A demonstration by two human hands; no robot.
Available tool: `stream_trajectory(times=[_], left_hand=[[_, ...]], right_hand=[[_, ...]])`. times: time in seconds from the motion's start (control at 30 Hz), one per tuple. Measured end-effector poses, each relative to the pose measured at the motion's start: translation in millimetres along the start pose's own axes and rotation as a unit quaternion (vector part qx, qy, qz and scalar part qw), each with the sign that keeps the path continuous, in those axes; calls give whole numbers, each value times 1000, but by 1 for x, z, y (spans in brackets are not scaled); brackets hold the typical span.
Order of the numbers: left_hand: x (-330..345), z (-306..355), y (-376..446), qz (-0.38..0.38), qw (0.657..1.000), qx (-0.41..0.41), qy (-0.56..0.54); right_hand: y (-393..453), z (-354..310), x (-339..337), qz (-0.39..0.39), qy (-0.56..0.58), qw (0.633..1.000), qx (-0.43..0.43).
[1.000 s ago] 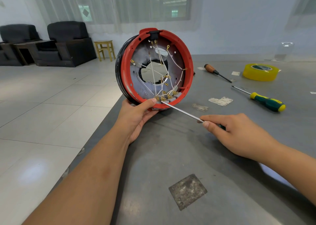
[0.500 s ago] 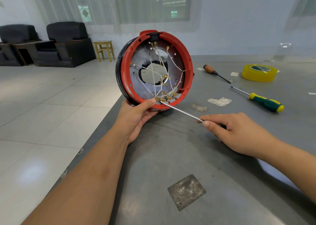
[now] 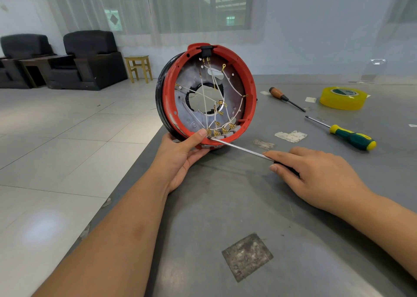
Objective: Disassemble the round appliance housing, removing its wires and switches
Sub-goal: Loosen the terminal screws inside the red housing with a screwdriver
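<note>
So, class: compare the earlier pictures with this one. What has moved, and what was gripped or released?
Nothing visibly changed. The left hand still props the red housing upright on the table; the right hand still keeps the screwdriver tip at the lower terminals.

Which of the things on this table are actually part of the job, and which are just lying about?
In use: red housing, white wires, screwdriver in right hand, left hand, right hand.
Lying about: green-handled screwdriver, wooden-handled screwdriver, yellow tape roll.
</note>
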State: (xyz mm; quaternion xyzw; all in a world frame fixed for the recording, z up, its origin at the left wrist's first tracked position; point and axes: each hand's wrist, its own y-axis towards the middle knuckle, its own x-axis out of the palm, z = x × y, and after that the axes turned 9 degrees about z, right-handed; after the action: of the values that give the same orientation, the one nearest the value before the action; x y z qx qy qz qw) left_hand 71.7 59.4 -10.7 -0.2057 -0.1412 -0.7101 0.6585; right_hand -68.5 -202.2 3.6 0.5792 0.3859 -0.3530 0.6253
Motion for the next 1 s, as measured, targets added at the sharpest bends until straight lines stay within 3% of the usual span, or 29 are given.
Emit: stream_trajectory(times=[0.27, 0.63, 1.0], left_hand=[[0, -2, 1, -8, 1000, 7, 18], [1, -2, 0, -9, 1000, 8, 25], [1, -2, 0, -5, 1000, 4, 19]], right_hand=[[1, -6, 4, -11, 24, 1000, 11], [1, -8, 3, 18, -34, 999, 2], [1, -6, 5, 3, 4, 1000, 13]])
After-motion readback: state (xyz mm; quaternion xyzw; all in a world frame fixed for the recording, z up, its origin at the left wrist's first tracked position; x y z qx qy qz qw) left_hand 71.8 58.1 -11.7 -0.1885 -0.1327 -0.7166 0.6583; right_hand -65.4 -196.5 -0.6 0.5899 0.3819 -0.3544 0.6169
